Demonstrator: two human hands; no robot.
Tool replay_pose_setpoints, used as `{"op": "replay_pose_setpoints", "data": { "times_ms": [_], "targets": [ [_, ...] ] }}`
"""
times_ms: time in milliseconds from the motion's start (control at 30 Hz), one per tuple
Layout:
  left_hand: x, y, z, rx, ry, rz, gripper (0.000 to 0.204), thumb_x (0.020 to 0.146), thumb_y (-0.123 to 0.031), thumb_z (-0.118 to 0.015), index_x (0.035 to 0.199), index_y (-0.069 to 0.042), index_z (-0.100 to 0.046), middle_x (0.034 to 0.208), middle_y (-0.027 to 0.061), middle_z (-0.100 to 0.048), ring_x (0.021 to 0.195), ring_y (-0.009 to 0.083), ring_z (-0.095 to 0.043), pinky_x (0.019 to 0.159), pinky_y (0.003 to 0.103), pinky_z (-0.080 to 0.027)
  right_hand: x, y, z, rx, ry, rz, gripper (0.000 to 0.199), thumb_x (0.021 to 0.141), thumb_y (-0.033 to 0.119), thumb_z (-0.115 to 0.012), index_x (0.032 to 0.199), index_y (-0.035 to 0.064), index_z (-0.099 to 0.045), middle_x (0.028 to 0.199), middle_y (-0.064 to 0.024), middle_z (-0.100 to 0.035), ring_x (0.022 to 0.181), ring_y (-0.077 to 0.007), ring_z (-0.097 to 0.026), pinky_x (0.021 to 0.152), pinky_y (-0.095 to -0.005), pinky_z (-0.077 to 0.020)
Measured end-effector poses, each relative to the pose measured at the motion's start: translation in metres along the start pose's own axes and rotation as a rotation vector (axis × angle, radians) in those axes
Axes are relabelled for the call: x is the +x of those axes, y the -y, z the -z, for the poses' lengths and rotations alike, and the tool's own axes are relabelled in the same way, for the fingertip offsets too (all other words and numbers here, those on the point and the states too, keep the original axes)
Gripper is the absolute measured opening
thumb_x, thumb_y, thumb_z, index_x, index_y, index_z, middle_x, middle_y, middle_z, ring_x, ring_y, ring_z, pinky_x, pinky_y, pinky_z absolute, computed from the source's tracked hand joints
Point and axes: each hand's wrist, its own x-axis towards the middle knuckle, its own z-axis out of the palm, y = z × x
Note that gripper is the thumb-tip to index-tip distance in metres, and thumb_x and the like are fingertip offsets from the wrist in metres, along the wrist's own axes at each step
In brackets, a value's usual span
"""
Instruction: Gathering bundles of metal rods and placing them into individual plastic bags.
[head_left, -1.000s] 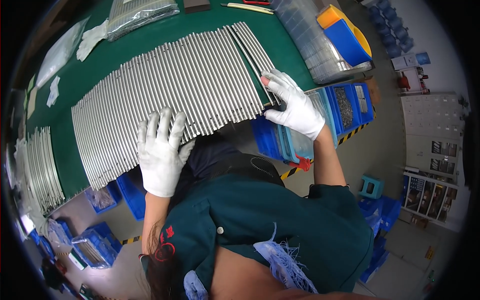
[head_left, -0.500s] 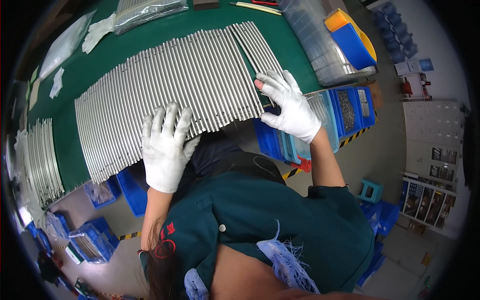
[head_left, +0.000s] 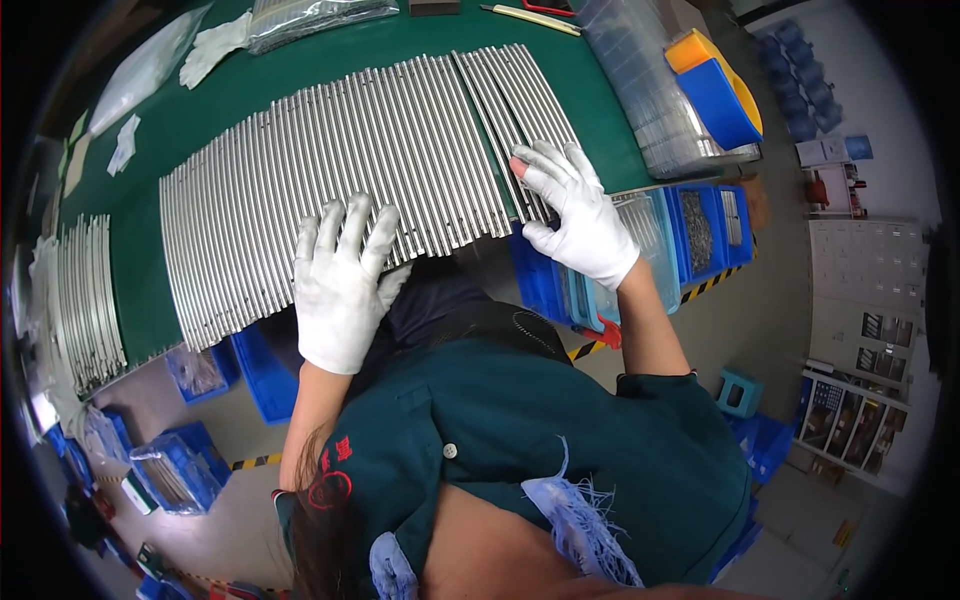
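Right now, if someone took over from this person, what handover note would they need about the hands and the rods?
Left hand: gloved, flat, fingers spread on the near ends of the main row of metal rods.
Right hand: gloved, fingers on a smaller group of rods, angled away from the main row.
Both lie on the green mat; another rod batch sits far left.
Done: most rods lie side by side.
Left: the right group sits askew.

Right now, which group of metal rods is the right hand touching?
The small angled group at the row's right end, split from the main sheet by a gap; the right hand rests there.
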Motion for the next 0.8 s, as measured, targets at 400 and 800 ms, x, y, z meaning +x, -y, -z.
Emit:
{"op": "replay_pose_setpoints", "data": {
  "times_ms": [400, 800],
  "targets": [
    [-0.001, 0.002, -0.003, 0.002, 0.005, 0.000, 0.069, 0.068, -0.029, -0.074, 0.129, -0.017, -0.047, 0.127, 0.0100, -0.050, 0.118, 0.0297, -0.046, 0.105, 0.045, -0.032, 0.012, 0.015, -0.006, 0.062, -0.002, 0.047, 0.061, 0.070, 0.026, -0.065, 0.126, 0.0085, -0.049, 0.134, -0.0091, -0.047, 0.128, -0.0304, -0.037, 0.111, -0.0478, -0.0198],
    [-0.003, 0.002, -0.004, -0.013, -0.009, 0.008, 0.068, 0.069, -0.030, -0.073, 0.129, -0.017, -0.046, 0.126, 0.0095, -0.049, 0.117, 0.0298, -0.045, 0.104, 0.046, -0.033, 0.021, 0.026, -0.007, 0.025, 0.023, 0.097, 0.058, 0.071, 0.024, -0.066, 0.125, 0.0093, -0.050, 0.134, -0.0082, -0.047, 0.129, -0.0283, -0.038, 0.111, -0.0471, -0.0210]
  ]
}}
